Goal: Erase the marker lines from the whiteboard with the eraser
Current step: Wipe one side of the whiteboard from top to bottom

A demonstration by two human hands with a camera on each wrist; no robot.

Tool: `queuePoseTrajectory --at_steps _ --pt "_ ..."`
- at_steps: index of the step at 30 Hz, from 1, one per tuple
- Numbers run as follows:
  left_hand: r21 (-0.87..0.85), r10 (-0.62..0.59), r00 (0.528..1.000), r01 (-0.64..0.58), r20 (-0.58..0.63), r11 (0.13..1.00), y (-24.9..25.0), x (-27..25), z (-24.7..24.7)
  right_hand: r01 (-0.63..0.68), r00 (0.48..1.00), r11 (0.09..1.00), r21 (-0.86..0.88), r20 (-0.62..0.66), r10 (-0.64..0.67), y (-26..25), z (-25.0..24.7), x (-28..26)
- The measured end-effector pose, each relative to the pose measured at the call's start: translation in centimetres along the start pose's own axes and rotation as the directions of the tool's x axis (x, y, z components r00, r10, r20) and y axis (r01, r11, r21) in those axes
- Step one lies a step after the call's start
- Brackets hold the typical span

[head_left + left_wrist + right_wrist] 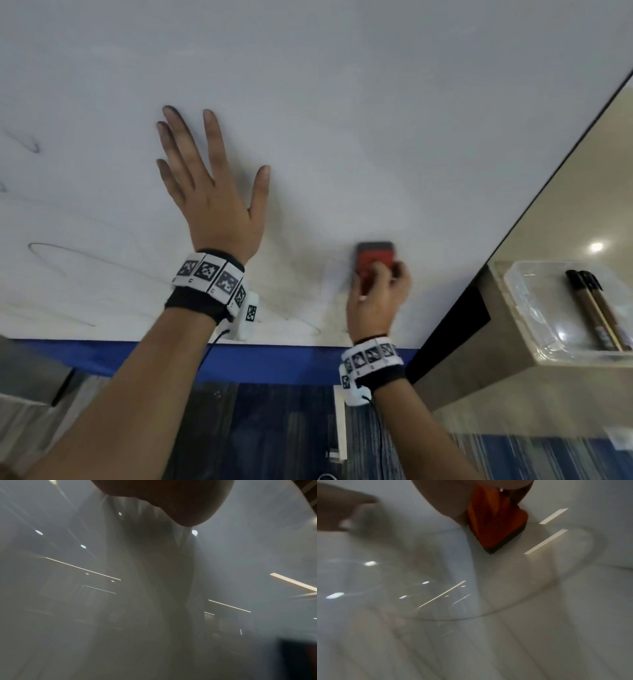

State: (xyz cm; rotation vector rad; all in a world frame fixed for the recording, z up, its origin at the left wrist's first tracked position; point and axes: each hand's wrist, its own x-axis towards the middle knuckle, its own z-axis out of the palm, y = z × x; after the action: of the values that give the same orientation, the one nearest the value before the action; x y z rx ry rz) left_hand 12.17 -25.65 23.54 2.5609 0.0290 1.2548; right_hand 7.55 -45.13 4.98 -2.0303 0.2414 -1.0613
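Right hand (pixel 376 301) grips red eraser (pixel 375 260), felt pressed on whiteboard (pixel 342 102), near blue bottom edge (pixel 274 359). Left hand (pixel 212 192) flat on board, fingers spread. Faint marker lines (pixel 61 260) left of left hand. Clear tray (pixel 534 308) right of right hand holds markers (pixel 596 308). Wide bare board above both hands.

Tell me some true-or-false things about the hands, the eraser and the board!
1. The right hand holds the red eraser. True.
2. The left hand is a closed fist. False: it lies flat, fingers spread, on the whiteboard.
3. Every marker line is gone. False: faint lines remain on the left.
4. Markers lie in a clear tray at the right. True.
5. The eraser is blue. False: it is red.
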Motion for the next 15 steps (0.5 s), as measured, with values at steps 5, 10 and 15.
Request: queuePoseTrajectory --at_steps 5,10,15 --pt "0.002 0.001 1.0 -0.001 -0.009 1.0 -0.2 -0.1 0.1 0.518 0.812 0.855 -0.038 0.336 -0.477 -3.2 3.6 -1.8" --pt "0.014 0.03 1.0 -0.03 -0.008 0.999 -0.7 -0.1 0.1 0.436 0.876 0.893 -0.115 0.282 -0.392 0.7 0.9 -0.5" --pt "0.028 0.03 1.0 -0.03 0.006 0.999 -0.6 -0.2 0.3 -0.01 0.994 0.995 -0.1 0.109 0.021 6.5 -3.4 -1.2"
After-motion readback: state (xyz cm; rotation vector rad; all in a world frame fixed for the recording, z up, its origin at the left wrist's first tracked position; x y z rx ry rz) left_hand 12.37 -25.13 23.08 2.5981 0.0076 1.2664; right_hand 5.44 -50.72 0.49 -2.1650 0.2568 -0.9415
